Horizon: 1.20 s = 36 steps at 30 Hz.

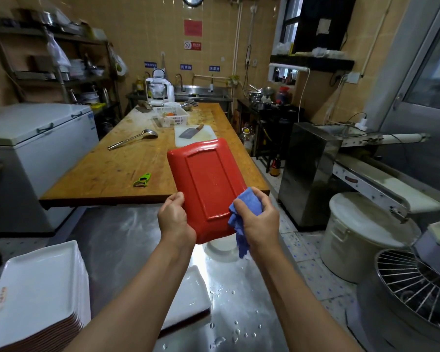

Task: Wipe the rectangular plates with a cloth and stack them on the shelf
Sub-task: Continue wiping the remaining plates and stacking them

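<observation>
A rectangular plate (206,185) is held up in front of me with its red underside facing me. My left hand (174,219) grips its lower left edge. My right hand (258,221) holds a bunched blue cloth (244,217) against the plate's lower right edge, and a tail of the cloth hangs down. A tall stack of white rectangular plates (36,293) with red undersides stands at the lower left on the steel counter (122,240). One more white plate (192,298) lies flat on the counter under my arms.
Water drops dot the steel counter. Beyond it a wooden table (117,171) carries a green peeler (143,179), a ladle (132,139), a cleaver on a white board (192,132) and a white basket. A chest freezer (36,138) stands left, a lidded bucket (366,235) and mixer right.
</observation>
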Tool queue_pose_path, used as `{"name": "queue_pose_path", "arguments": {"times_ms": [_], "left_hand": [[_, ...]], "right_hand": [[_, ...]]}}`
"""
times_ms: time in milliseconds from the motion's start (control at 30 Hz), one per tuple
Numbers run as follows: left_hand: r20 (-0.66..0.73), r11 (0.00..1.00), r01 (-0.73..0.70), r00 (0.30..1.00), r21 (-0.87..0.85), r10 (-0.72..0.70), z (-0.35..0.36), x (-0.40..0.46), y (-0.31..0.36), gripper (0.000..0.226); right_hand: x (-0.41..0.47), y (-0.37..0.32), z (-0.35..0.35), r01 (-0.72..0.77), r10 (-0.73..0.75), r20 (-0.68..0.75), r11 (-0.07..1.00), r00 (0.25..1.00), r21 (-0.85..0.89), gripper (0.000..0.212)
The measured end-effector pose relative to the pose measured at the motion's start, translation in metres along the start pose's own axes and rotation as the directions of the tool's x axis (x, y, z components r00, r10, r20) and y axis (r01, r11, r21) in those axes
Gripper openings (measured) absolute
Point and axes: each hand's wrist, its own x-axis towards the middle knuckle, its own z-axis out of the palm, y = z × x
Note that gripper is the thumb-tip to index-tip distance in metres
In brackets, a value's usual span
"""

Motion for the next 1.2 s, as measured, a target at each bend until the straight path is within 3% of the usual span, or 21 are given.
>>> {"name": "queue_pose_path", "arguments": {"times_ms": [100,200,300,400,533,600,700,767,867,1000,1100,1200], "left_hand": [[0.061,0.998,0.058,0.996,0.016,-0.059,-0.005,0.000,0.001,0.019],[0.213,0.955,0.077,0.967,0.285,-0.141,-0.021,0.003,0.011,0.013],[0.242,0.831,-0.068,0.967,0.551,-0.081,-0.033,0.015,0.036,0.030],[0.359,0.694,-0.284,0.933,0.662,0.040,-0.032,0.025,0.071,0.058],[0.486,0.579,-0.289,0.846,0.762,-0.217,-0.028,0.033,0.098,0.061],[0.447,0.612,-0.178,0.835,0.771,-0.320,-0.031,0.029,0.097,0.052],[0.458,0.754,-0.095,0.841,0.650,-0.289,-0.040,0.032,0.086,0.044],[0.484,0.813,-0.110,0.846,0.572,-0.226,-0.043,0.035,0.082,0.044],[0.471,0.855,-0.090,0.862,0.510,-0.190,-0.045,0.038,0.076,0.039],[0.385,0.887,-0.023,0.906,0.461,-0.176,-0.044,0.041,0.066,0.025],[0.314,0.899,0.033,0.931,0.437,-0.187,-0.044,0.045,0.060,0.027],[0.243,0.922,0.075,0.954,0.381,-0.178,-0.042,0.047,0.057,0.025]], "right_hand": [[0.013,-0.002,-0.003,-0.189,0.182,0.050,0.945,0.982,0.269,0.039],[0.022,0.003,-0.011,-0.256,0.233,0.110,0.907,0.966,0.335,0.038],[0.032,-0.002,-0.024,-0.266,0.207,0.207,0.910,0.956,0.319,0.030],[0.044,-0.009,-0.034,-0.265,0.146,0.403,0.930,0.903,0.255,0.028],[0.055,-0.015,-0.035,-0.265,0.155,0.556,0.956,0.817,0.124,0.060],[0.059,-0.016,-0.033,-0.274,0.159,0.592,0.956,0.790,0.109,0.069],[0.063,-0.024,-0.026,-0.218,0.122,0.559,0.970,0.820,0.108,0.049],[0.063,-0.028,-0.019,-0.111,0.062,0.516,0.992,0.855,0.065,0.034],[0.060,-0.028,-0.007,0.136,-0.066,0.423,0.981,0.904,-0.139,0.019],[0.050,-0.008,-0.001,0.432,-0.253,0.438,0.817,0.863,-0.381,0.036],[0.036,0.010,-0.004,0.472,-0.278,0.441,0.772,0.853,-0.426,0.045],[0.022,0.023,-0.010,0.583,-0.339,0.496,0.637,0.799,-0.505,0.055]]}}
